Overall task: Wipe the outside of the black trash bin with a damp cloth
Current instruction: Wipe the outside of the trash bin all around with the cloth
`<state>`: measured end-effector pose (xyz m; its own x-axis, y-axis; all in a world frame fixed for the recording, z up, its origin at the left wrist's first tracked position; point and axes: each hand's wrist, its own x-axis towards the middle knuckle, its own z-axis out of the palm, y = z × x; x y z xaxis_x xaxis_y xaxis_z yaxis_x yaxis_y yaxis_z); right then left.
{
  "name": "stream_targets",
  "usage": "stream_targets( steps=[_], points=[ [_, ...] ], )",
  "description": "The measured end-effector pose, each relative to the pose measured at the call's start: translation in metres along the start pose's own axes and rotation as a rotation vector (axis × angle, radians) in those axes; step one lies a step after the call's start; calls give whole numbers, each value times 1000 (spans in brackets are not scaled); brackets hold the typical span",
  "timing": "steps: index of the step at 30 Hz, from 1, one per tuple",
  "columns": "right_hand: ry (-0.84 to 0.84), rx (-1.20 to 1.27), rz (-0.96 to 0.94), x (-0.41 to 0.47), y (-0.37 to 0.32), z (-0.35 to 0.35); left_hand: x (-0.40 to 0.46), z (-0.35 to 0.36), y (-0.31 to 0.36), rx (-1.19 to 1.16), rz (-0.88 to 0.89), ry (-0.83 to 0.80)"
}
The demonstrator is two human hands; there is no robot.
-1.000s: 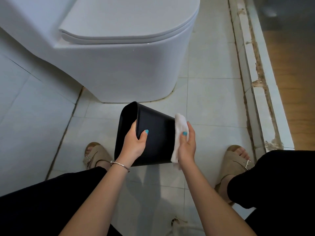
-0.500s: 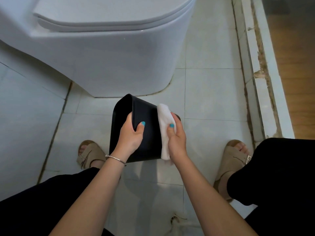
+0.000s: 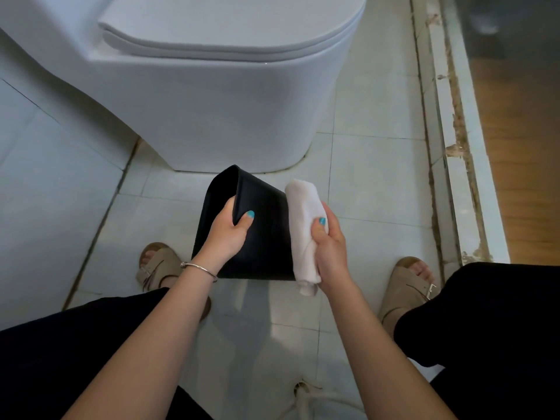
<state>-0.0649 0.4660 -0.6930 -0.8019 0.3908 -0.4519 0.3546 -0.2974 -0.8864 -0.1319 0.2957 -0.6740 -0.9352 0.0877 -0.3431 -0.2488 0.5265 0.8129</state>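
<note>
The black trash bin [image 3: 266, 234] is held on its side above the tiled floor, its open mouth turned left and its base to the right. My left hand [image 3: 227, 234] grips the rim, thumb on the outer wall and fingers inside. My right hand [image 3: 328, 247] holds a white cloth [image 3: 304, 234] against the bin's base end, thumb on top of the cloth. The cloth hangs down past the bin's lower edge. The bin's far side and base are hidden.
A white toilet [image 3: 218, 95] stands right behind the bin. A raised white door sill [image 3: 454, 147] runs along the right, with wooden floor [image 3: 521, 147] beyond. My sandalled feet [image 3: 157, 265] [image 3: 409, 283] stand on either side on the pale tiles.
The cloth slid left along the bin's side, then back right to the base end. My left hand kept its grip on the rim throughout.
</note>
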Motion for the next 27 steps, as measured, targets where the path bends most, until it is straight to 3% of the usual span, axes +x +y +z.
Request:
stream_targets(
  steps=[3, 12, 18, 23, 27],
  points=[
    [52, -24, 22, -1, 1, -15, 1, -5, 10, -44, 2, -78],
    [116, 56, 71, -9, -9, -36, -2, -11, 19, 159, 98, -268],
    [147, 198, 77, -19, -6, -28, -11, 1, 31, 91, 158, -143],
    [160, 176, 21, -24, -1, 1, -23, 13, 44, -62, 132, -27],
    [105, 156, 9, -30, 1, 14, -29, 29, 44, -39, 120, 14]
  ],
)
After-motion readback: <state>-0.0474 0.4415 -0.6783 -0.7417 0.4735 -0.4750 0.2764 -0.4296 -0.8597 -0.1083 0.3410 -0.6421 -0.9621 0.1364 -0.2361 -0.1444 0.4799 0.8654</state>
